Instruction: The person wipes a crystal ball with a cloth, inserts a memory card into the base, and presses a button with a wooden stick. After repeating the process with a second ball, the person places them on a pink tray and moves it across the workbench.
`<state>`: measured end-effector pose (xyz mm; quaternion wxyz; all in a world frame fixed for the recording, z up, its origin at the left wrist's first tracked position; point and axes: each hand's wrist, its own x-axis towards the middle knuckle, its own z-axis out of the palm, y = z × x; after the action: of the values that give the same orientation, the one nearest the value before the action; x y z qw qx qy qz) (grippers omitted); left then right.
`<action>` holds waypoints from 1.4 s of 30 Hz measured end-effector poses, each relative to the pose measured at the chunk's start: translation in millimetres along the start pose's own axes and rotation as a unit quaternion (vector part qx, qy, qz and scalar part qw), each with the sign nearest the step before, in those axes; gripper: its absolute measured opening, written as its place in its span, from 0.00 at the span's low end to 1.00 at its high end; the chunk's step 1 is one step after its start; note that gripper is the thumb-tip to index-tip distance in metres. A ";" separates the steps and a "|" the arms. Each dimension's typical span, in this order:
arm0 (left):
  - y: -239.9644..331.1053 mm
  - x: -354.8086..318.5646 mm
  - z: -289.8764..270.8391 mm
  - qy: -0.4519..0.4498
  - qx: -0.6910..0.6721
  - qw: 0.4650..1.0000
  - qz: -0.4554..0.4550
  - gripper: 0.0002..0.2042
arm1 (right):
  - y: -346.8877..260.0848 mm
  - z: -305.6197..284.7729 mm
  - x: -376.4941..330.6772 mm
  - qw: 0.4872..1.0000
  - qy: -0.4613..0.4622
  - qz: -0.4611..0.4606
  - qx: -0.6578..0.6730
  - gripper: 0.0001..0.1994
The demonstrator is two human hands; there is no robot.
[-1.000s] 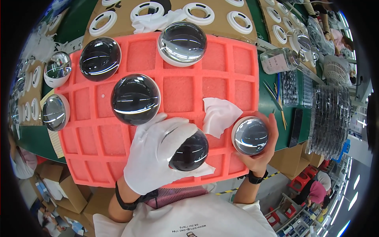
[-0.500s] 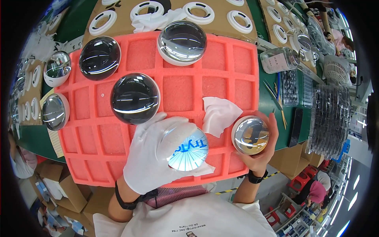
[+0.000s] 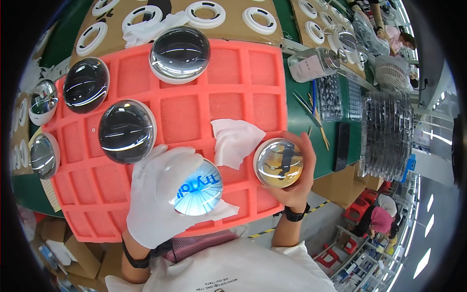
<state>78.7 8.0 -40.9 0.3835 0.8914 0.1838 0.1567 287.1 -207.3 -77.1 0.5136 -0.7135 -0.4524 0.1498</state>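
Note:
My left hand (image 3: pixel 153 199), in a white glove, is closed round a clear glass dome (image 3: pixel 199 190) that shows a bright blue and white picture with lettering. A white cloth end (image 3: pixel 224 210) sticks out below that dome. My bare right hand (image 3: pixel 297 182) curls round the right side of another clear dome (image 3: pixel 278 163) with yellowish and dark shapes in it. Both hands are over a pink foam tray (image 3: pixel 282 97) with square pockets. Between them and a little farther away lies a crumpled white cloth (image 3: pixel 236 141). Near my left fingers rests a dark-looking dome (image 3: pixel 126 131) with a white rim.
More domes stand on the tray: one at the back (image 3: pixel 180 54), one at left (image 3: pixel 86 85). Two (image 3: pixel 43 100) are at its left edge. White rings (image 3: pixel 206 14) lie on cardboard behind. At right are a glass jar (image 3: pixel 311 65), thin sticks (image 3: pixel 318 124) and stacked clear trays (image 3: pixel 384 134).
The whole view has shifted, so tray, domes and hands sit farther left in the picture. Both hands keep their hold on the same domes.

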 end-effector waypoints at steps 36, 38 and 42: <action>37.9 -2.1 27.9 0.152 0.053 0.986 -0.049 0.34 | -10.6 1.3 19.6 0.997 -0.011 -0.010 0.074 0.67; 36.7 -3.8 28.5 0.151 0.052 0.986 -0.057 0.35 | -5.6 2.7 16.1 0.997 -0.017 -0.020 0.067 0.67; 32.5 -22.9 40.3 0.132 -0.053 0.970 -0.200 0.45 | 0.0 3.8 16.7 0.994 -0.018 -0.065 0.092 0.67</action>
<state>82.2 -48.2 -46.4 0.4259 0.7867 0.3985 0.2024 293.7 -191.7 -74.6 0.5770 -0.6298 -0.4914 0.1701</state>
